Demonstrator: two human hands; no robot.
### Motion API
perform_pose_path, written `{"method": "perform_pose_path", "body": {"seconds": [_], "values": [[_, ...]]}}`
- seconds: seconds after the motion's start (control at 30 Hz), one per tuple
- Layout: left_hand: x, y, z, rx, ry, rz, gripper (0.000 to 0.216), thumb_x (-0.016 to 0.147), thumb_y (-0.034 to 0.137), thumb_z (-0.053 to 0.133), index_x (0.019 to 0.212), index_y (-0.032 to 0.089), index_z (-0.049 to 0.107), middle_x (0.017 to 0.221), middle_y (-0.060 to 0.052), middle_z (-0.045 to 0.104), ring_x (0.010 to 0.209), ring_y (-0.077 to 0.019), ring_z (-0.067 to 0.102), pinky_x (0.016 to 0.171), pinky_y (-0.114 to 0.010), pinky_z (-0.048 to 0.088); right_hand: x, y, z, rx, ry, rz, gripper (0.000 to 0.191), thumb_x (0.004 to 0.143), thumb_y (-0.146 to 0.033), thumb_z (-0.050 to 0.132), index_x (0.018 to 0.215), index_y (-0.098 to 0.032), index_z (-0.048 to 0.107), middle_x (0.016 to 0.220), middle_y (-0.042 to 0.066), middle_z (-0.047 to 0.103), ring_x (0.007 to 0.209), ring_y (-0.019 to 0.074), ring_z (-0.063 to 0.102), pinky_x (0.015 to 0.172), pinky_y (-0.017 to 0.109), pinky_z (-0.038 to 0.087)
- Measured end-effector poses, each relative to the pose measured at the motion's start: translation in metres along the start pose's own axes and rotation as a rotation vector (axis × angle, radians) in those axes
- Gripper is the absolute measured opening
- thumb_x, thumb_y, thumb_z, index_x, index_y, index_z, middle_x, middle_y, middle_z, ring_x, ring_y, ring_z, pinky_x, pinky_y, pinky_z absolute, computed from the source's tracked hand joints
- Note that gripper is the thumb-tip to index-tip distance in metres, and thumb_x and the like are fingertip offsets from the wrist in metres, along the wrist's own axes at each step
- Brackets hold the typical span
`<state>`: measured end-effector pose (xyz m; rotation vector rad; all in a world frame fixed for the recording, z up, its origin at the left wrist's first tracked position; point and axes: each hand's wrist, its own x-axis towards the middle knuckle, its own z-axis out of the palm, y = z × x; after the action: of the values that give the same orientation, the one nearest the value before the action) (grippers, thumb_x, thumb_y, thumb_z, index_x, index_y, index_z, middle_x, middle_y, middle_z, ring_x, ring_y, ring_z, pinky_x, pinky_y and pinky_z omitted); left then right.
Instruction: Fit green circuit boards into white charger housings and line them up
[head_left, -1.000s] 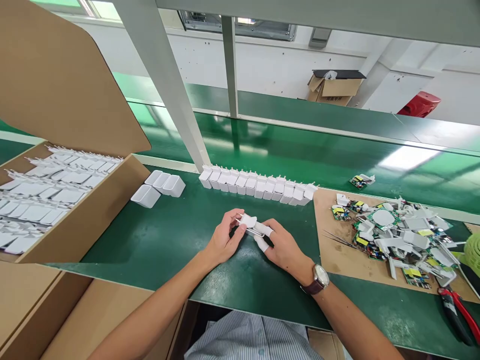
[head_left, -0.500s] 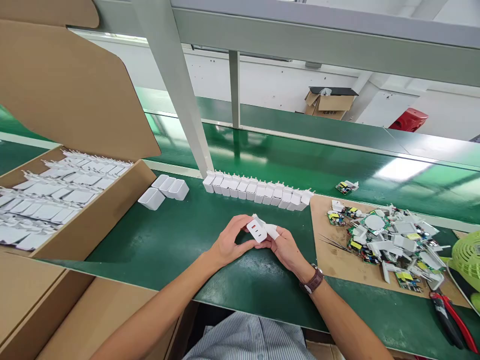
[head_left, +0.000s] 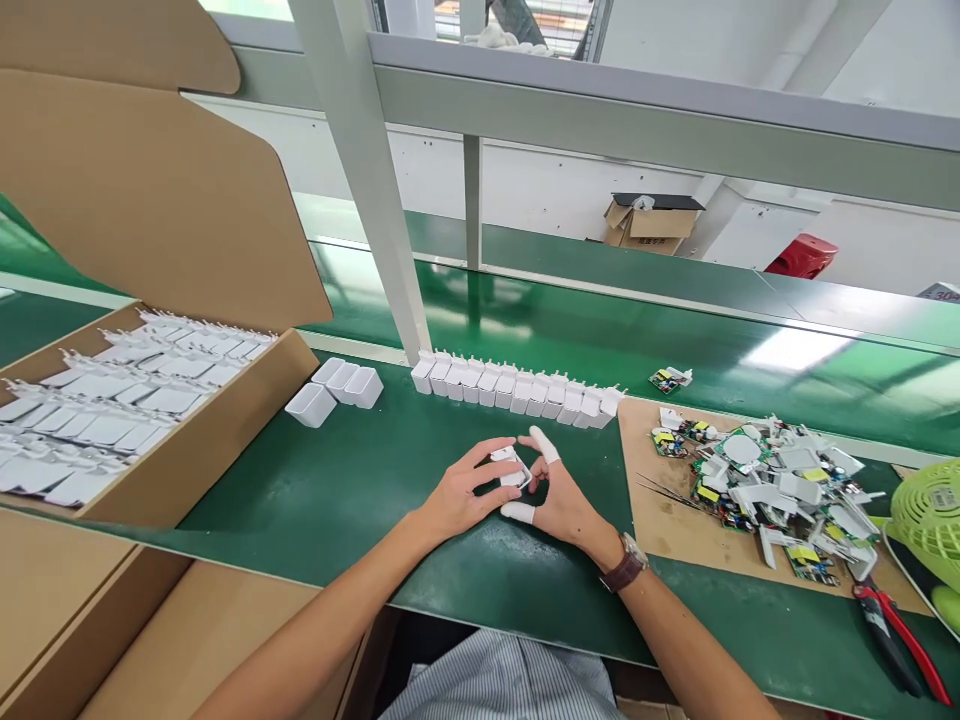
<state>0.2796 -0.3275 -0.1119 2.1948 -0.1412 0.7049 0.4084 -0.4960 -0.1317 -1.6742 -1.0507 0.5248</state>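
Observation:
Both hands meet over the green bench in the head view. My left hand (head_left: 463,490) and my right hand (head_left: 555,495) together hold one small white charger (head_left: 510,468) just above the mat. The right hand's thumb and forefinger wear white finger cots, and a watch sits on that wrist. A row of several white chargers (head_left: 517,388) stands on end behind the hands. Three empty white charger shells (head_left: 334,390) lie to the left of that row.
An open cardboard box (head_left: 225,420) full of white chargers stands at left. A brown board (head_left: 660,530) at right carries a heap of circuit boards and broken shells (head_left: 772,480), with tweezers. Red-handled cutters (head_left: 896,640) and a green fan (head_left: 934,515) sit far right.
The charger has been turned in my hands and lowered toward the mat. My right forefinger has lifted off it. The camera has tilted up a little.

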Motion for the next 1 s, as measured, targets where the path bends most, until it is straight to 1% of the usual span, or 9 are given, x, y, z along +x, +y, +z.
{"method": "perform_pose_path", "body": {"seconds": [0.03,0.1,0.23,0.33,0.53,0.6,0.77,0.87,1.0], "values": [[0.000,0.000,0.000,0.004,-0.002,0.008,0.023,0.098,0.029,0.067,0.119,0.025,0.074,0.143,-0.013,0.061,0.124,-0.0257,0.065,0.101,-0.042,0.059,0.002,0.001,-0.001,0.000,-0.069,0.006,0.099,0.078,-0.037,0.082,0.159,-0.023,0.025,0.099,0.002,0.063,0.073,0.0166,0.057,0.076,0.040,0.058],[0.001,0.001,0.001,0.026,0.012,0.010,0.021,0.097,0.030,0.067,0.116,0.025,0.075,0.140,-0.012,0.064,0.123,-0.0260,0.067,0.101,-0.043,0.059,0.006,0.003,-0.002,-0.013,-0.141,0.021,0.095,0.082,-0.035,0.078,0.160,-0.023,0.025,0.086,-0.002,0.060,0.070,0.0165,0.057,0.071,0.037,0.057],[0.003,0.003,0.002,0.133,0.083,0.015,0.017,0.091,0.035,0.076,0.103,0.023,0.076,0.127,-0.012,0.073,0.116,-0.0277,0.071,0.099,-0.046,0.059,0.008,0.006,-0.001,-0.073,-0.113,0.012,0.090,0.082,-0.032,0.078,0.158,-0.022,0.032,0.081,-0.003,0.058,0.071,0.0176,0.059,0.070,0.036,0.056],[0.004,0.006,0.002,0.210,0.069,0.037,0.014,0.089,0.035,0.077,0.099,0.024,0.076,0.119,-0.010,0.077,0.115,-0.0291,0.072,0.094,-0.046,0.059,0.006,0.009,0.001,-0.088,-0.088,-0.010,0.089,0.083,-0.031,0.077,0.158,-0.022,0.031,0.084,-0.002,0.059,0.073,0.0185,0.060,0.073,0.038,0.056],[0.004,0.006,0.006,0.228,0.074,0.010,0.022,0.088,0.039,0.079,0.104,0.024,0.076,0.127,-0.012,0.075,0.116,-0.0303,0.072,0.094,-0.048,0.059,0.005,0.009,0.003,-0.081,-0.103,-0.002,0.094,0.080,-0.032,0.080,0.158,-0.018,0.030,0.083,-0.002,0.058,0.073,0.0192,0.059,0.073,0.039,0.056],[0.005,0.007,0.004,0.203,0.031,-0.022,0.022,0.089,0.039,0.078,0.105,0.024,0.075,0.129,-0.012,0.074,0.118,-0.0302,0.071,0.097,-0.048,0.058,0.005,0.008,0.003,-0.076,-0.104,0.004,0.094,0.080,-0.032,0.080,0.158,-0.018,0.030,0.084,-0.001,0.058,0.073,0.0192,0.058,0.074,0.039,0.055],[0.009,0.011,-0.011,0.139,-0.198,-0.084,0.021,0.096,0.035,0.069,0.115,0.027,0.073,0.139,-0.009,0.068,0.133,-0.0295,0.062,0.107,-0.050,0.052,0.005,0.010,0.003,-0.058,-0.104,0.022,0.093,0.082,-0.036,0.078,0.159,-0.021,0.027,0.085,-0.001,0.057,0.074,0.0198,0.059,0.074,0.040,0.055],[0.010,0.015,-0.014,0.192,-0.208,-0.073,0.022,0.094,0.035,0.071,0.114,0.026,0.074,0.144,-0.012,0.061,0.134,-0.0307,0.058,0.107,-0.049,0.053,0.006,0.013,0.004,-0.047,-0.106,0.006,0.092,0.082,-0.033,0.077,0.159,-0.020,0.028,0.089,0.000,0.059,0.075,0.0194,0.059,0.076,0.040,0.055],[0.010,0.021,-0.009,0.260,-0.207,-0.145,0.018,0.089,0.033,0.076,0.104,0.024,0.076,0.127,-0.012,0.065,0.114,-0.0265,0.066,0.095,-0.041,0.059,0.003,0.018,0.007,-0.065,-0.083,-0.029,0.091,0.083,-0.030,0.075,0.159,-0.020,0.026,0.086,-0.001,0.057,0.074,0.0192,0.058,0.076,0.040,0.054]]}}
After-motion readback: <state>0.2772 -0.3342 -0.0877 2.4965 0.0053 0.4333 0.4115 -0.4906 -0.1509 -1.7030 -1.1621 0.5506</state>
